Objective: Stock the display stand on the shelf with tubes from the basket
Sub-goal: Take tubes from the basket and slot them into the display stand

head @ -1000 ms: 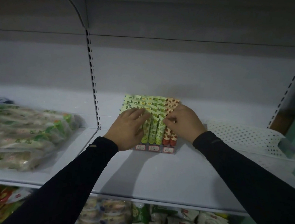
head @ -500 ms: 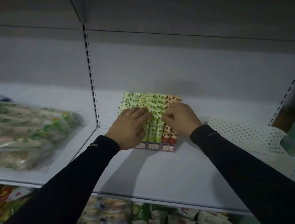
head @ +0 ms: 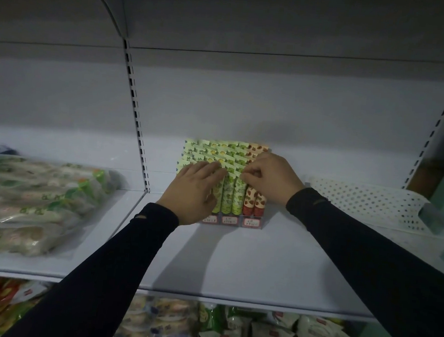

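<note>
Dim white shelf (head: 234, 262) carries the stand (head: 232, 219), nearly full. My left hand (head: 194, 190) lies flat on green tubes (head: 228, 195); my right hand (head: 270, 180) pinches one tube top. I'd seat it straight, bracing neighbours.

Matt painted shelf (head: 234, 262); glossy plastic bags (head: 26, 206).

Two arms in long, close-fitting black sleeves (head: 118, 261) reach to the wrists, leaving both hands bare: the left hand (head: 191, 190) and the right hand (head: 270, 178). Each cuff carries a small, faint marking near the wrist; no rings, watch or gloves show.
</note>
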{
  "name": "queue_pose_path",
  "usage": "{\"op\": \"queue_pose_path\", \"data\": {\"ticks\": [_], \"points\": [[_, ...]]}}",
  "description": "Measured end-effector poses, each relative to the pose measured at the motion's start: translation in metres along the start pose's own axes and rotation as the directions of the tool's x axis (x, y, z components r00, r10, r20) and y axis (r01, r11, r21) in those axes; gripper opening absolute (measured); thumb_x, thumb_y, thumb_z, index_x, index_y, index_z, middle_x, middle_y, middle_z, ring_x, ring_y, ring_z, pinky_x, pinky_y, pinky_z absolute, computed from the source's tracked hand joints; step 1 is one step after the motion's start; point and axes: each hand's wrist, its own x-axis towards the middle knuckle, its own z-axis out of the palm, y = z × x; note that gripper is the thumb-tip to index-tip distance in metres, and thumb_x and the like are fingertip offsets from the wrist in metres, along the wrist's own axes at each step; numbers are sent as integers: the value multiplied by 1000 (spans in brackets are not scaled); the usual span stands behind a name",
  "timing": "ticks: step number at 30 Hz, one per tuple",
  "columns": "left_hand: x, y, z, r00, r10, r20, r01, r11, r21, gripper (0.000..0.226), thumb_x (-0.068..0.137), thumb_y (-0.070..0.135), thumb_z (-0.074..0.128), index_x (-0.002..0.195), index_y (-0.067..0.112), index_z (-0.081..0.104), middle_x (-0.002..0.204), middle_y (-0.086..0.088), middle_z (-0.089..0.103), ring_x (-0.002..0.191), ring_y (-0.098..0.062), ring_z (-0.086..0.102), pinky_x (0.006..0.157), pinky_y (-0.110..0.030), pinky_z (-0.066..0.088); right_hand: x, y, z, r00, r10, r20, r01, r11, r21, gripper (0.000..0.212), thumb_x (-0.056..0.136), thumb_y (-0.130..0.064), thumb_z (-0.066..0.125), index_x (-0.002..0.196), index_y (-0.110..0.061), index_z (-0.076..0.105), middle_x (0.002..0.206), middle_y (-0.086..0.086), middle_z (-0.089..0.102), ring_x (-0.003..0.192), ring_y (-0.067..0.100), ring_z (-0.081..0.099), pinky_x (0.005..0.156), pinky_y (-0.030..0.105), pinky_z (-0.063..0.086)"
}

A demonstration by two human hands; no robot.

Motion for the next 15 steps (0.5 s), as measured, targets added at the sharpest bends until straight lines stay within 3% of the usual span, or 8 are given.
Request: {"op": "queue_pose_path", "data": {"ticks": [2, 5, 7, 9, 12, 15], "points": [[0, -1, 0, 1000, -7, 14, 7, 1000, -8, 66, 76, 26, 49, 141, 12, 52, 147, -13, 50, 134, -38, 45, 110, -53, 33, -3, 4, -5, 998, 12, -62, -10, 999, 36, 29, 91, -30, 64, 81, -4, 74, 75, 7, 58, 77, 14, 49, 67, 26, 31], [1, 0, -2, 999, -27, 25, 28, 999, -21, 68, 77, 26, 49, 144, 14, 49, 150, -12, 46, 138, -38, 40, 113, -51, 29, -9, 9, -14, 992, 17, -125, -12, 999, 42, 36, 93, -30, 62, 77, 1, 71, 77, 18, 59, 67, 8, 43, 61, 21, 27], [2, 2, -3, 999, -46, 23, 47, 998, -37, 68, 79, 27, 47, 146, 15, 46, 152, -12, 44, 140, -36, 37, 115, -50, 28, -13, 12, -19, 988, 30, -152, -22, 998, 53, 38, 94, -29, 61, 75, 3, 70, 75, 20, 58, 66, 11, 43, 60, 16, 27], [6, 5, -5, 999, -43, -18, 42, 998, -55, 63, 82, 28, 49, 144, 13, 49, 148, -12, 48, 137, -35, 42, 113, -50, 33, -16, 16, -21, 986, 49, -162, -43, 998, 39, 34, 93, -31, 61, 78, -2, 72, 76, 14, 58, 70, 14, 47, 62, 22, 27], [17, 16, -8, 983, 23, -184, -34, 998, -59, 37, 86, 20, 62, 121, 7, 67, 118, -13, 69, 108, -35, 63, 94, -47, 51, -19, 20, -22, 987, 75, -143, -69, 997, 43, 25, 92, -32, 62, 89, -11, 76, 87, 7, 59, 78, 17, 55, 67, 23, 32], [29, 27, -9, 962, 67, -265, -79, 996, -36, 17, 84, 8, 69, 100, 7, 75, 93, -10, 74, 85, -34, 65, 76, -40, 53, -21, 21, -21, 993, 74, -93, -72, 997, 24, 22, 91, -31, 64, 100, -15, 75, 92, 2, 56, 83, 14, 53, 71, 22, 33]]}}
